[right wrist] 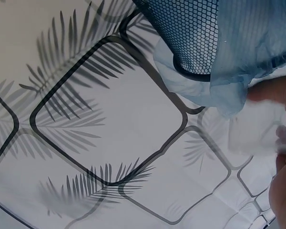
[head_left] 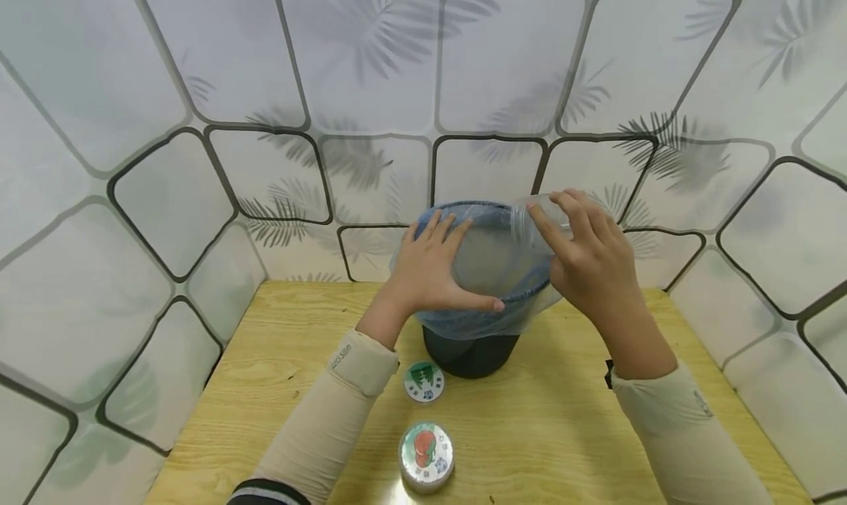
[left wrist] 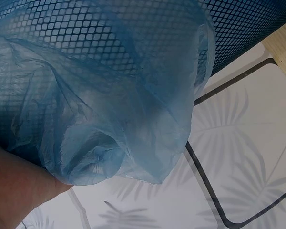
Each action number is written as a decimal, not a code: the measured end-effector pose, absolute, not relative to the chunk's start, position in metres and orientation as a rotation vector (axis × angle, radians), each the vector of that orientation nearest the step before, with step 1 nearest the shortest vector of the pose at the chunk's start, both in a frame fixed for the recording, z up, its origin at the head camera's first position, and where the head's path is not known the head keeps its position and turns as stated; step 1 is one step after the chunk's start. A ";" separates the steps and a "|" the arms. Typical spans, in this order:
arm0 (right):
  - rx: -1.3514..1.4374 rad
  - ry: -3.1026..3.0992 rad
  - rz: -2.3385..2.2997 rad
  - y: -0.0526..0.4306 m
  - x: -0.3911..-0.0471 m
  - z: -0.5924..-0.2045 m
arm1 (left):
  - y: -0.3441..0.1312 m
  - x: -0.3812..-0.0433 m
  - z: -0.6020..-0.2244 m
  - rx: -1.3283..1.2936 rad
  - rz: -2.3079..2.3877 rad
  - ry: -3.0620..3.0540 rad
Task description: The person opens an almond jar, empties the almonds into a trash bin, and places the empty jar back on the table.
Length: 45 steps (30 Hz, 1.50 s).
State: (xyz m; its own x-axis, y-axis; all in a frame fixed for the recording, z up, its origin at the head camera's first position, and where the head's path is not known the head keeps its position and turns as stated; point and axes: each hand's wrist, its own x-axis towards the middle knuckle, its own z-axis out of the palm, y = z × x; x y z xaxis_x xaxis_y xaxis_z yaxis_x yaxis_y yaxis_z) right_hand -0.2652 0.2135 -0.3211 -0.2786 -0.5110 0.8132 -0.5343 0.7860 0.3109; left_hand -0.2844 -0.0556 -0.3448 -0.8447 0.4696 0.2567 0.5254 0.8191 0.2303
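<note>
A dark mesh bin (head_left: 471,354) stands on the table, lined with a thin blue plastic bag (head_left: 473,323) folded out over its rim. My left hand (head_left: 430,270) spreads its fingers across the near left of the rim, touching the bag; the left wrist view shows the bag (left wrist: 128,109) draped over the mesh, with only part of the hand (left wrist: 19,186) visible. On the rim's right side, my right hand (head_left: 589,251) grips a clear plastic jar (head_left: 539,222) tipped sideways, its mouth toward the bin. In the right wrist view the jar (right wrist: 255,131) is blurred.
In front of the bin lies a round lid (head_left: 424,382) with a green picture. Nearer stands a lidded jar (head_left: 426,457) with a red fruit picture. The wooden table (head_left: 298,351) is enclosed by patterned walls (head_left: 370,174) at the back and sides.
</note>
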 end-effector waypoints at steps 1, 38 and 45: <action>0.786 -1.937 0.032 0.214 -0.265 -0.321 | -0.056 -0.284 -0.344 -0.777 -0.440 -2.812; 0.625 -1.983 0.149 0.230 -0.256 -0.331 | -0.055 -0.285 -0.345 -0.765 -0.449 -2.823; 0.528 -1.915 0.222 0.234 -0.253 -0.336 | -0.055 -0.285 -0.344 -0.767 -0.438 -2.825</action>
